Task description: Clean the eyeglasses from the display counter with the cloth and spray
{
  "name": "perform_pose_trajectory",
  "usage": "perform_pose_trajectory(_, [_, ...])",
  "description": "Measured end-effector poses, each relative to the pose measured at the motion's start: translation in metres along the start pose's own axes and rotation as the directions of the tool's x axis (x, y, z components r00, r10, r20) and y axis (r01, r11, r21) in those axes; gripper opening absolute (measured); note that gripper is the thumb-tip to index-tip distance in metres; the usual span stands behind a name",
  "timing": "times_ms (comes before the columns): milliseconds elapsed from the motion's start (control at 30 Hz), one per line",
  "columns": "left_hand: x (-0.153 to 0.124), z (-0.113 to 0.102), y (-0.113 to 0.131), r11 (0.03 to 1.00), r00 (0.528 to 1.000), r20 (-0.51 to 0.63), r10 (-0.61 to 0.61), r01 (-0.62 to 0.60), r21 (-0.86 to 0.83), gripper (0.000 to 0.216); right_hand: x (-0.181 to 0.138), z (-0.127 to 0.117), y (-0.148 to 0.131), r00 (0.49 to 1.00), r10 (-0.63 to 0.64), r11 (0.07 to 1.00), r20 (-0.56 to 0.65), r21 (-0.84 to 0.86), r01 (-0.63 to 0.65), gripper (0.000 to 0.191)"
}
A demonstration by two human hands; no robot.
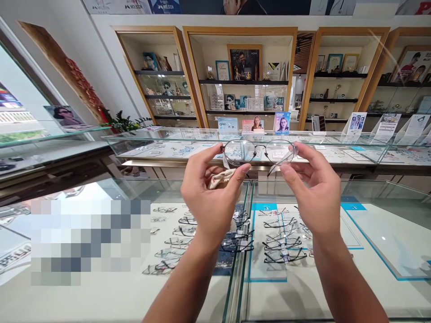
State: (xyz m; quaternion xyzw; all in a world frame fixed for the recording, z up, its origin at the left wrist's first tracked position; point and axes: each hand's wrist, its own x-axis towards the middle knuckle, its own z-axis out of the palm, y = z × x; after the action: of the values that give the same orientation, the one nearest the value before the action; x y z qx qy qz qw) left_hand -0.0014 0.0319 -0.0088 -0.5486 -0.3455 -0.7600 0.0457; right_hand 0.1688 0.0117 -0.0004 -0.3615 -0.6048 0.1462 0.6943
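A pair of round, thin dark-rimmed eyeglasses (260, 148) is held up level in front of me, between both hands. My left hand (212, 184) is closed on the left end of the frame. A crumpled cream cloth (220, 178) with small coloured marks is also tucked in its fingers. At the other end, my right hand (311, 188) pinches the glasses near the hinge. A pale tag or sticker (284, 159) shows at the right lens. Below my hands, rows of eyeglasses (284, 244) lie inside a glass display case (269, 303).
A second glass counter (158, 159) with more eyewear stands beyond my hands, topped with small advertising cards (253, 124). Wood-framed shelves (240, 31) line the back wall. A green plant (126, 122) and a slanted wooden board (60, 67) are at the left.
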Motion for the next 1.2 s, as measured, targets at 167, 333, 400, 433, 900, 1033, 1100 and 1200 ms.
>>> perform_pose_trajectory(167, [-0.001, 0.004, 0.002, 0.996, 0.999, 0.013, -0.044, 0.045, -0.077, 0.041, -0.002, 0.008, 0.001, 0.998, 0.052, 0.984, 0.023, 0.167, -0.055, 0.043])
perform_pose_trajectory(333, [-0.001, 0.006, 0.002, 0.996, 1.0, 0.001, -0.018, 0.018, -0.09, 0.04, -0.001, 0.007, 0.0, 0.999, 0.05, 0.991, 0.012, 0.125, -0.051, 0.043])
perform_pose_trajectory(400, [-0.001, 0.006, 0.002, 0.997, 1.0, 0.002, -0.007, 0.007, -0.072, 0.04, -0.001, 0.005, 0.0, 0.998, 0.055, 0.992, 0.015, 0.11, -0.056, 0.043])
perform_pose_trajectory(433, [-0.001, 0.006, 0.002, 0.998, 1.0, 0.003, 0.0, 0.0, -0.061, 0.04, -0.001, 0.004, 0.0, 0.998, 0.058, 0.992, 0.016, 0.111, -0.06, 0.043])
perform_pose_trajectory(900, [-0.002, 0.003, -0.007, 1.0, 1.0, -0.006, 0.009, -0.009, -0.03, 0.043, 0.001, -0.003, -0.001, 0.999, 0.053, 0.998, 0.012, -0.04, -0.052, 0.04])
perform_pose_trajectory(1033, [-0.001, 0.004, -0.007, 1.0, 1.0, 0.013, 0.0, 0.0, -0.03, 0.042, 0.0, -0.003, -0.002, 0.999, 0.021, 0.997, -0.024, -0.067, -0.023, 0.039])
perform_pose_trajectory(1100, [-0.001, 0.005, -0.007, 0.999, 1.0, 0.006, 0.014, -0.014, -0.042, 0.042, 0.0, -0.003, -0.002, 1.0, 0.011, 0.996, -0.027, -0.086, -0.014, 0.038])
perform_pose_trajectory(1200, [-0.001, 0.005, -0.006, 0.997, 0.998, -0.019, 0.065, -0.066, -0.048, 0.039, 0.001, -0.004, -0.003, 1.0, 0.012, 0.993, -0.024, -0.116, -0.015, 0.039])
